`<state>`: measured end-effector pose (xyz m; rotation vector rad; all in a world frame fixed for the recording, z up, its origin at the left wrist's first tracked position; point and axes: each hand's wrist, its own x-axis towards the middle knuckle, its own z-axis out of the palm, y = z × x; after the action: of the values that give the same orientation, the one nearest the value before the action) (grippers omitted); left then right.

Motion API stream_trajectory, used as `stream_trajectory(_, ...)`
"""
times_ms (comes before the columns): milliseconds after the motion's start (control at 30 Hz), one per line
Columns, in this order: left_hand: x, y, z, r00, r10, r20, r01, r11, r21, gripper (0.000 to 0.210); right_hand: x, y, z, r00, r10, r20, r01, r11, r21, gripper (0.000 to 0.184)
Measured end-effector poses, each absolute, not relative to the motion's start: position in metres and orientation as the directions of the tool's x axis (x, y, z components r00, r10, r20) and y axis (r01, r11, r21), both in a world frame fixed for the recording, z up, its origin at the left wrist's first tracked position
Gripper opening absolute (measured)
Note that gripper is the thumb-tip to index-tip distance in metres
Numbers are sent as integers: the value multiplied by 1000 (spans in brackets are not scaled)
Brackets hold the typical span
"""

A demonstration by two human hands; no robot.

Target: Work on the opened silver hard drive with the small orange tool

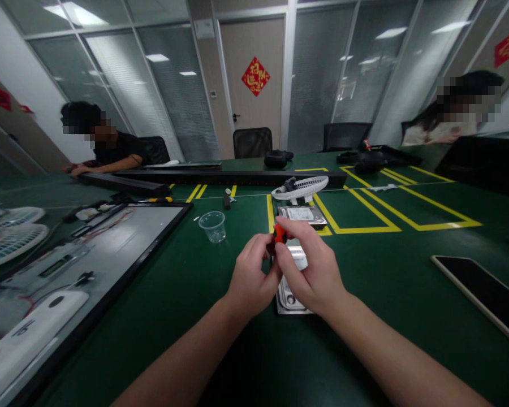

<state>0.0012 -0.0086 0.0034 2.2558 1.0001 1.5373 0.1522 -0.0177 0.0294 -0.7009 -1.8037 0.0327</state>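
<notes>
A red-and-black screwdriver (280,233) is pinched between the thumb and fingers of my right hand (316,263), its handle end upward. My left hand (252,277) is closed against the screwdriver's lower part from the other side. The shaft and tip are hidden by my fingers. Directly below both hands, a silver hard drive (289,305) lies flat on the green table, partly covered by my right hand. Beyond it rests a second hard drive (305,215) with a white label. To the left stands a clear plastic cup (214,227).
A white fan grille (303,187) lies behind the drives. At left sits a large panel (142,229) bearing electronic parts and a white device (34,333). A phone (483,288) lies right. Two people sit across the table, beyond yellow tape (367,230) and a long black bar (237,178).
</notes>
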Motion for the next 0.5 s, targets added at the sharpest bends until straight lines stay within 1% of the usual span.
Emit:
stream_trajectory(100, 2, -9, 3, 192, 643, 741, 419, -737, 531, 16, 152, -17, 29, -177, 472, 864, 441, 823, -359, 45)
stream_trajectory(267, 1, -8, 1, 142, 638, 757, 445, -724, 527, 28, 152, -15, 28, -158, 461, 874, 462, 816, -347, 43)
stream_trajectory(367, 0, -7, 0, 170, 646, 744, 434, -727, 532, 29, 152, -15, 29, -154, 458, 875, 473, 812, -341, 41)
stream_trajectory(500, 0, -8, 0, 211, 655, 725, 406, -734, 545, 24, 152, -18, 30, -169, 469, 867, 456, 817, -353, 44)
